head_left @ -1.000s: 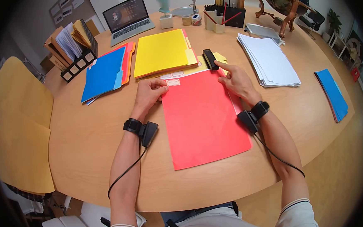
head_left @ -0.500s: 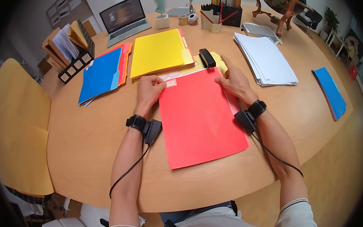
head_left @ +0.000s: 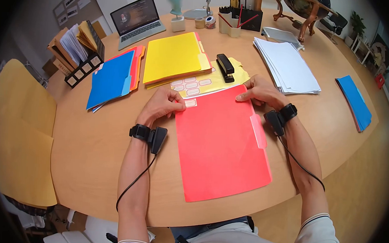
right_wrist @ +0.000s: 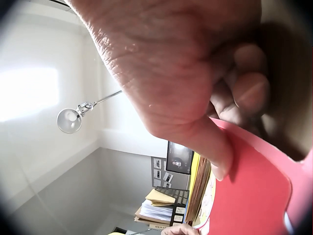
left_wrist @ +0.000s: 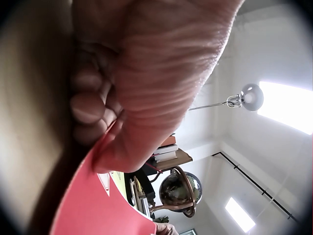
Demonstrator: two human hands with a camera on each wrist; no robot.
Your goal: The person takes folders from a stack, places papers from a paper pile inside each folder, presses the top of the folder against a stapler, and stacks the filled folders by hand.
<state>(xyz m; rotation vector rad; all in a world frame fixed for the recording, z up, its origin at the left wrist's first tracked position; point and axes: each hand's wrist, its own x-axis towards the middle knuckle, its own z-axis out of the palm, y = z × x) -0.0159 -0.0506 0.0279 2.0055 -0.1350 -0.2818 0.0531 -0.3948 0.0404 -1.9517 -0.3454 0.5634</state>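
Note:
A red file folder (head_left: 222,145) with a pink tab on its right side lies before the person, a red-framed label at its upper left corner. That corner is pinched by the left hand (head_left: 160,105), thumb on top and fingers curled beneath, as the left wrist view shows. At the upper right corner the right hand (head_left: 263,92) grips the folder, its thumb (right_wrist: 215,147) over the red face and fingers under the edge. Just beyond the folder, a black stapler (head_left: 225,68) rests on a yellow sheet of labels (head_left: 199,84).
Yellow folders (head_left: 176,58) and blue folders (head_left: 111,78) are stacked at the left, near a file rack (head_left: 84,70) and a laptop (head_left: 138,22). White paper (head_left: 287,67) lies at the right, with a blue bundle (head_left: 354,102) by the table's right edge. Pen holders (head_left: 231,28) stand behind.
The folder has come toward the person, away from the stapler, uncovering more labels and its right tab. The right hand has left the stapler's side and now grips the folder's upper right corner.

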